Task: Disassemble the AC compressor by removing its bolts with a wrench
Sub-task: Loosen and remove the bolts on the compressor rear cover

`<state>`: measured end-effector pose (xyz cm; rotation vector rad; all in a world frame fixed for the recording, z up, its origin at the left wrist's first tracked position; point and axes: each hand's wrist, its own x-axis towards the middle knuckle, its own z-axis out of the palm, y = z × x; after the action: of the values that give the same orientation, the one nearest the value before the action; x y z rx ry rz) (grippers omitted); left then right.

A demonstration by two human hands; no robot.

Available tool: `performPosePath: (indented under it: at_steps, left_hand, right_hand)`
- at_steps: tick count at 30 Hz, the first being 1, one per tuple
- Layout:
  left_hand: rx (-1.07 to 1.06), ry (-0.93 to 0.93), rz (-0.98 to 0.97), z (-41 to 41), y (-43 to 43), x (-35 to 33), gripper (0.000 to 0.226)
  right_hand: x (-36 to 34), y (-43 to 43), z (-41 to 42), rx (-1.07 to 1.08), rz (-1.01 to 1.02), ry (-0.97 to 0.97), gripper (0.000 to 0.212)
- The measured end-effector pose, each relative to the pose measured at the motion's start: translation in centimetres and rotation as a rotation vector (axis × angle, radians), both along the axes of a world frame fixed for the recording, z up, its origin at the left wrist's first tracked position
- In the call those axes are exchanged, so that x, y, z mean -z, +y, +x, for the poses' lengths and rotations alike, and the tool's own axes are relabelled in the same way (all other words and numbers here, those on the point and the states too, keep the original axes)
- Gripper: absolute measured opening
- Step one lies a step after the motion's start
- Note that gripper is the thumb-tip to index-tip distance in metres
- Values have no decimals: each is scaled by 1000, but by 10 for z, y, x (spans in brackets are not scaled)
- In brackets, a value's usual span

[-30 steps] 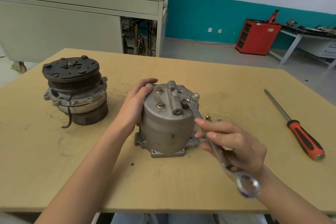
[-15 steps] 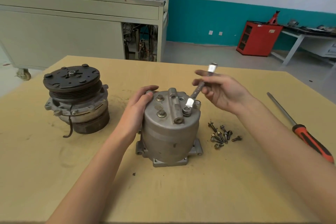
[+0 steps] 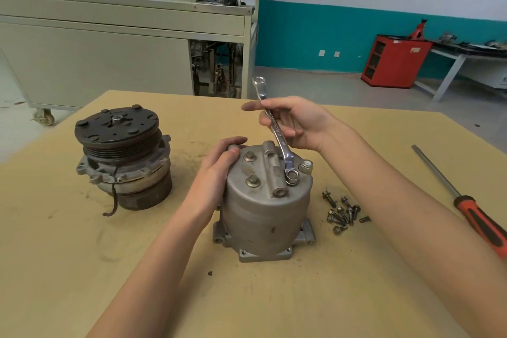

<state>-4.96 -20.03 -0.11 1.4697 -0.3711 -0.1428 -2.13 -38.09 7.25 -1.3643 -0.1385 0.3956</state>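
A grey AC compressor housing point(image 3: 263, 217) stands upright on the wooden table point(image 3: 301, 296), with bolts still in its top face. My left hand point(image 3: 219, 162) grips its upper left edge. My right hand point(image 3: 296, 123) holds the shaft of a silver ring wrench point(image 3: 277, 132) behind the housing. The wrench's lower ring sits on a bolt point(image 3: 291, 175) at the top right of the housing, its other end pointing up and away. Several loose bolts point(image 3: 341, 212) lie on the table just right of the housing.
The compressor's clutch and pulley half point(image 3: 123, 156) stands to the left. A red-handled screwdriver point(image 3: 472, 208) lies at the right. Beyond the table are a beige cabinet point(image 3: 109, 49), a red cabinet point(image 3: 392, 60) and a white bench point(image 3: 466, 63).
My right hand swung the wrench from near my body, round the right side, to behind the housing, its ring staying on the same bolt. My left hand stayed put.
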Motion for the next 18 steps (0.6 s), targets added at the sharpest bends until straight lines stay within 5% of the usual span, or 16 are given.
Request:
performPosePath:
  at_steps: [7, 11, 13, 18]
  left_hand:
    - [-9, 4, 22, -1, 0, -1, 25]
    - [-13, 13, 19, -2, 0, 0, 25]
    - [-15, 6, 28, -1, 0, 0, 26]
    - [-9, -8, 35, 0, 0, 1, 25]
  right_hand:
    - [6, -1, -11, 144, 251, 55, 30]
    - [-9, -4, -31, 427, 339, -73, 28]
    - [-11, -6, -54, 630, 330, -270, 24]
    - [13, 10, -124, 910, -64, -1009, 13]
